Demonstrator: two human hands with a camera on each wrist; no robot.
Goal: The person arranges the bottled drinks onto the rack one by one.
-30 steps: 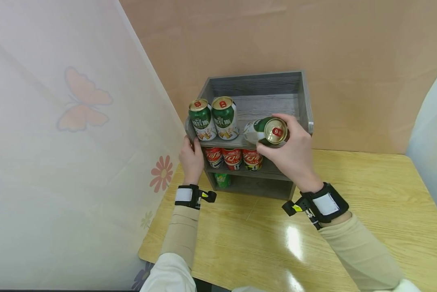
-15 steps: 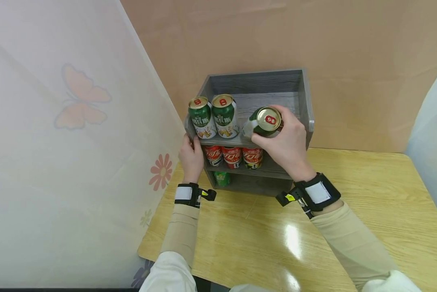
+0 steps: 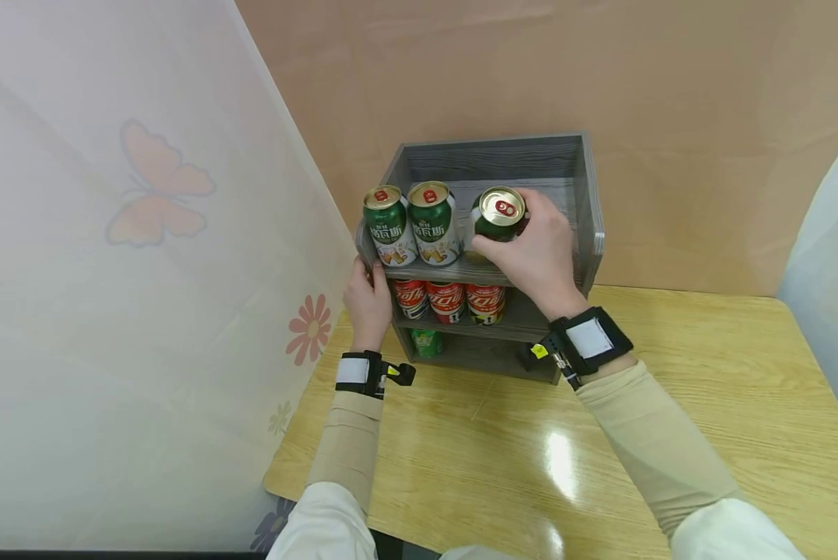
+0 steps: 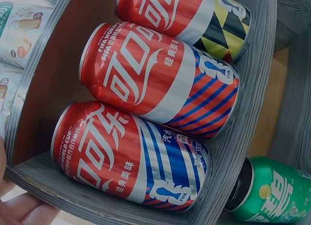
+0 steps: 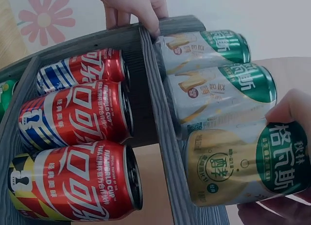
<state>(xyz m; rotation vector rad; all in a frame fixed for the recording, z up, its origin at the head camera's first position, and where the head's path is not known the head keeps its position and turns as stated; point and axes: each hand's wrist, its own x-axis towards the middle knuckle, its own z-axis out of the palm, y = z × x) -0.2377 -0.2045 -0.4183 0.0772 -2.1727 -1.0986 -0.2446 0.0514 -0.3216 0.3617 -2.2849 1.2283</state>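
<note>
My right hand (image 3: 541, 253) grips a green and white drink can (image 3: 501, 216) near its top, with the can almost upright at the top shelf. In the right wrist view, thumb and fingers wrap the green end of this can (image 5: 248, 164). Two matching cans (image 3: 389, 227) stand upright to its left on that shelf. My left hand (image 3: 368, 307) holds the left side edge of the grey wooden rack (image 3: 587, 210), thumb at the front by the top shelf. Its fingers (image 4: 29, 210) show at the rack's side in the left wrist view.
Three red cola cans (image 3: 446, 302) stand in a row on the middle shelf. A green can (image 3: 427, 343) sits at the left of the bottom shelf. The rack stands on a yellow wooden table (image 3: 671, 404), with a white patterned sheet (image 3: 202, 327) close on the left.
My right hand has moved left, tipping the can from lying toward the viewer to nearly upright beside the other two. The left hand stays on the rack.
</note>
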